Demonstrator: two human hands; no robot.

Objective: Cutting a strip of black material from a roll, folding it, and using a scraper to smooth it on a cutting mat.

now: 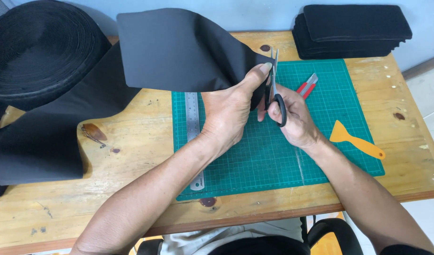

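My left hand pinches the end of a wide black fabric strip, lifted above the green cutting mat. The strip runs left and down to a big black roll at the table's far left corner. My right hand holds black-handled scissors, blades pointing away from me, set at the strip's right edge beside my left thumb.
A steel ruler lies along the mat's left side. A red utility knife and an orange plastic scraper rest on the mat at right. A stack of cut black pieces sits at the far right of the wooden table.
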